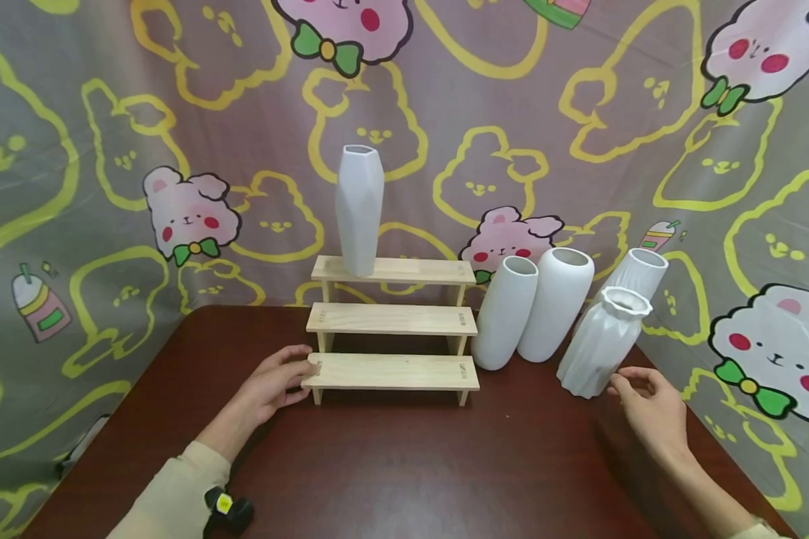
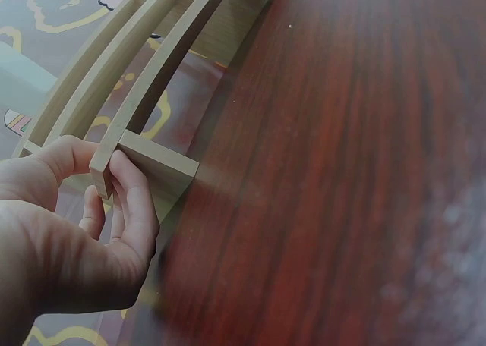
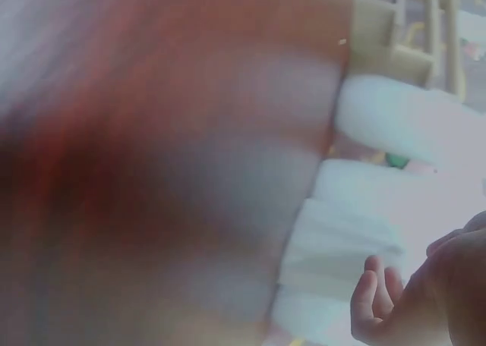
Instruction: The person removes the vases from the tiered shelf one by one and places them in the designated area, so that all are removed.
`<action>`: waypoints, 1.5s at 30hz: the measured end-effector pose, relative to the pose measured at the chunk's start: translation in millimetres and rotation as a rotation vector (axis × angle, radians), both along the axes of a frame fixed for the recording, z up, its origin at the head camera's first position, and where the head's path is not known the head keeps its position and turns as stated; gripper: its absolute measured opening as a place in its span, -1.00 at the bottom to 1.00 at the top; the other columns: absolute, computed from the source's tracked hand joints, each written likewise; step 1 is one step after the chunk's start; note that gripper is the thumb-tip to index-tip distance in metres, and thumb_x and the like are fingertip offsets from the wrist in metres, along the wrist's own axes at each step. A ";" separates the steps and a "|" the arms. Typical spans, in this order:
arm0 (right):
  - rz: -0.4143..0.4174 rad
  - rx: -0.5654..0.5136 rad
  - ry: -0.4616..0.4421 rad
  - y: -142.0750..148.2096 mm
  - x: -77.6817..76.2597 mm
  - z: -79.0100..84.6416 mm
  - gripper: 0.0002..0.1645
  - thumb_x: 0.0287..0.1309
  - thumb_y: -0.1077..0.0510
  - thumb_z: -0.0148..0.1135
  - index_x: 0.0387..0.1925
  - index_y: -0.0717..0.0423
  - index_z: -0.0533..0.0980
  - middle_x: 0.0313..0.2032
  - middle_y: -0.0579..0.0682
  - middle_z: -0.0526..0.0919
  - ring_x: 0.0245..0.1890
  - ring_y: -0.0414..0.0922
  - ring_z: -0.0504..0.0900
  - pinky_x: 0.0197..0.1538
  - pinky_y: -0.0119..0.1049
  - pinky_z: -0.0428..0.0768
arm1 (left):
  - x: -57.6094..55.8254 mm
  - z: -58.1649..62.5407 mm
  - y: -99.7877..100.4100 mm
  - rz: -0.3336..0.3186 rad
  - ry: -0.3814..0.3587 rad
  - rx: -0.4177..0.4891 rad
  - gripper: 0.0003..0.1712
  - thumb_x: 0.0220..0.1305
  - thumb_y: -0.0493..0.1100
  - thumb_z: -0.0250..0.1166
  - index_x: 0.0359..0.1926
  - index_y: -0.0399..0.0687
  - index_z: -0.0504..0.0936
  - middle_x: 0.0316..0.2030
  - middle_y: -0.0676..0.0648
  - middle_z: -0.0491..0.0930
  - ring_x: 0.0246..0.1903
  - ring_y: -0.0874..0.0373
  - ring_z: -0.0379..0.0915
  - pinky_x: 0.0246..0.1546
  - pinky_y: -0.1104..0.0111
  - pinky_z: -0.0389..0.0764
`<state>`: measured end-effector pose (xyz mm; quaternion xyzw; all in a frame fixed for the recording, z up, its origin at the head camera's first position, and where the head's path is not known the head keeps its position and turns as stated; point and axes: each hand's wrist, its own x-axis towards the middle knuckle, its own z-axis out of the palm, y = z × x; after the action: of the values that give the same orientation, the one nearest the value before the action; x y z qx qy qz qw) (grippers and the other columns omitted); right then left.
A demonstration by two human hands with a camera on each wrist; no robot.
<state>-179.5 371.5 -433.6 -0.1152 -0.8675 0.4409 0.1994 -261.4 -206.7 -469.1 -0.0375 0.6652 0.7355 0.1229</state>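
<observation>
A three-tier wooden display stand (image 1: 391, 370) stands on the table. My left hand (image 1: 279, 382) grips the left end of its lowest board, with the thumb above and fingers beneath, as the left wrist view shows. On the top tier, toward its left end, stands a tall white faceted vase (image 1: 360, 213). My right hand (image 1: 655, 412) is beside the lower right side of a white fluted vase (image 1: 598, 348) with a ruffled rim, its fingers loosely bent. Whether the fingertips touch that vase I cannot tell.
Right of the stand are two smooth white vases, one slimmer (image 1: 505, 314) and one wider (image 1: 556, 305). A ribbed white vase (image 1: 643, 271) stands partly hidden behind the fluted one. Patterned cloth (image 1: 391, 202) hangs behind the dark red-brown table (image 1: 404, 464).
</observation>
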 end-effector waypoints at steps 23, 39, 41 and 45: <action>0.285 -0.104 0.117 -95.1 -8.8 82.1 -0.57 0.44 -0.07 0.22 0.06 0.22 0.57 -0.15 0.04 0.76 -0.17 -0.18 0.71 -0.12 -0.45 0.58 | 1.1 -3.6 -1.7 0.038 -0.034 0.020 -0.27 0.27 -0.23 0.42 0.38 -0.18 0.30 -0.06 -0.12 0.59 -0.19 0.09 0.60 -0.18 0.20 0.60; 0.437 -0.058 0.415 -190.6 -41.1 124.9 -0.75 0.34 0.08 0.35 -0.07 0.16 0.63 -0.15 -0.01 0.71 -0.15 -0.16 0.69 -0.07 -0.38 0.58 | -0.3 -4.3 1.3 0.037 -0.032 0.041 -0.28 0.27 -0.23 0.42 0.37 -0.18 0.30 -0.10 -0.12 0.60 -0.20 0.09 0.59 -0.22 0.23 0.57; 0.459 -0.041 0.439 -202.7 -48.3 126.0 -0.76 0.32 0.10 0.36 -0.08 0.15 0.64 -0.15 -0.03 0.69 -0.16 -0.15 0.68 -0.06 -0.37 0.59 | -0.2 -4.3 1.1 0.040 -0.032 0.044 -0.29 0.26 -0.23 0.42 0.36 -0.18 0.31 -0.10 -0.12 0.60 -0.20 0.09 0.59 -0.22 0.22 0.58; 0.491 -0.052 0.464 -224.9 -63.1 126.5 -0.78 0.32 0.13 0.36 -0.08 0.16 0.63 -0.16 -0.02 0.69 -0.19 -0.10 0.68 -0.07 -0.32 0.61 | -1.6 -4.4 0.9 0.041 -0.033 0.043 -0.28 0.24 -0.24 0.43 0.36 -0.17 0.32 -0.09 -0.13 0.59 -0.20 0.09 0.60 -0.22 0.23 0.58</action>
<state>-242.6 146.6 -307.1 0.1956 -0.7893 0.5123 0.2763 -263.0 -205.9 -473.5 -0.0606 0.6462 0.7513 0.1194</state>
